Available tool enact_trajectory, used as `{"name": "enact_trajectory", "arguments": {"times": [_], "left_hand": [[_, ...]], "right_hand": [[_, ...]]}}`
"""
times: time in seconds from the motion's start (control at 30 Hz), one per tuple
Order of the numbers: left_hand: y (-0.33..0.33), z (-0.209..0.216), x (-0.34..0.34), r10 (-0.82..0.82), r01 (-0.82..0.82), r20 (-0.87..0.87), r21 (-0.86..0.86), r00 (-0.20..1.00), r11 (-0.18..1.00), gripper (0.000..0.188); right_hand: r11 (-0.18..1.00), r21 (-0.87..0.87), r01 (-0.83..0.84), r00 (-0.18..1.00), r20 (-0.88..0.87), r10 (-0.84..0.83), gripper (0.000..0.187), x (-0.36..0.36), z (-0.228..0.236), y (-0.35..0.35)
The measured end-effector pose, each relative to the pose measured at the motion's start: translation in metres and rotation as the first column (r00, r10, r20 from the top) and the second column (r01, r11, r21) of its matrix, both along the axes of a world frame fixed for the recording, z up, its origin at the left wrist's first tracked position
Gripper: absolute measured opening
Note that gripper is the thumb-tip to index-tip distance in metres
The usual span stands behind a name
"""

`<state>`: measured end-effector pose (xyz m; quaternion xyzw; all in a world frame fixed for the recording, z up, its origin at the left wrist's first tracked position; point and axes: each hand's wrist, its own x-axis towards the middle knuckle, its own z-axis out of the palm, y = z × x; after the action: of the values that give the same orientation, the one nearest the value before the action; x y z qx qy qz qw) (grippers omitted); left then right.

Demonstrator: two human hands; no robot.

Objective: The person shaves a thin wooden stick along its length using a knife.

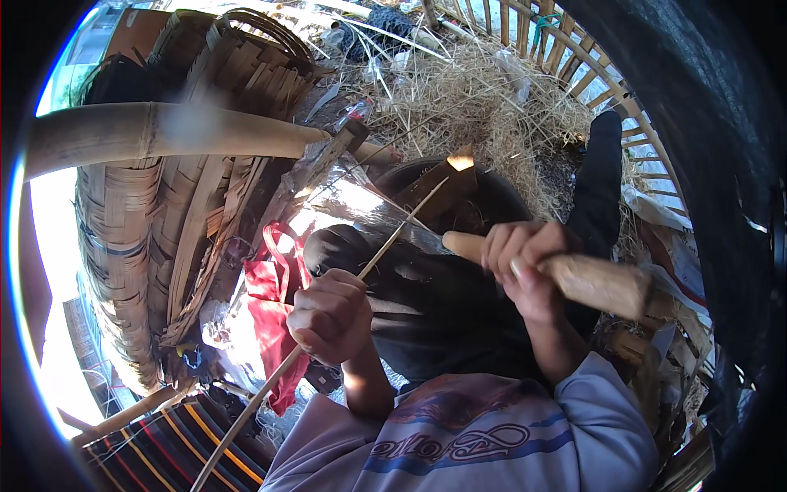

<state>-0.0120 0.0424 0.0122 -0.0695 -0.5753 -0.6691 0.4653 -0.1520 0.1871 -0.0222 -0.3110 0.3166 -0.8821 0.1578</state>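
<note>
Running from seven o'clock to one, the thin strip (392,248) looks light, springy and easily split, best gripped mid-length, where the left hand (332,317) clenches it; the right hand (531,264) clasps a wooden handle (602,285).

1. Thin strip (402,230): pale straw, plain.
2. Wooden handle (597,283): light tan.
3. Cloth (272,324): red.
4. Striped fabric (176,447): dark ground; orange, red and pale stripes.
5. Shirt (611,430): pale lavender-grey, blue bands, printed lettering.
6. Trousers (443,316): black.
7. Basketwork (119,246): brown, woven pattern.
8. Pole (238,131): yellowish tan.
</note>
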Motion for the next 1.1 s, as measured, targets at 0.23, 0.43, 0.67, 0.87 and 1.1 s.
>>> {"name": "enact_trajectory", "arguments": {"times": [0.23,0.43,0.67,0.87,1.1], "left_hand": [[-0.002,-0.002,0.008,0.09,-0.09,0.02,0.006,0.996,0.996,0.054],[0.008,0.003,-0.001,0.036,-0.036,0.017,-0.005,0.999,0.999,0.054],[0.01,0.004,-0.003,0.005,-0.004,0.032,-0.014,0.999,1.0,0.055],[0.01,0.001,-0.007,0.037,-0.036,0.051,-0.018,0.998,0.999,0.055],[0.009,0.003,-0.009,-0.005,0.005,0.025,-0.016,1.0,1.0,0.054]], "right_hand": [[0.999,-0.042,-0.029,0.964,0.264,0.04,0.032,0.018,0.019,0.006],[0.978,-0.193,-0.074,0.985,-0.165,0.042,0.013,0.016,0.055,0.014],[0.968,-0.245,-0.046,0.988,-0.154,0.008,0.016,0.013,0.049,0.008],[0.995,0.087,0.039,0.994,-0.106,-0.029,0.019,0.01,-0.009,-0.007],[1.0,0.027,0.011,0.995,-0.1,-0.008,0.017,0.007,-0.03,-0.01]]}}
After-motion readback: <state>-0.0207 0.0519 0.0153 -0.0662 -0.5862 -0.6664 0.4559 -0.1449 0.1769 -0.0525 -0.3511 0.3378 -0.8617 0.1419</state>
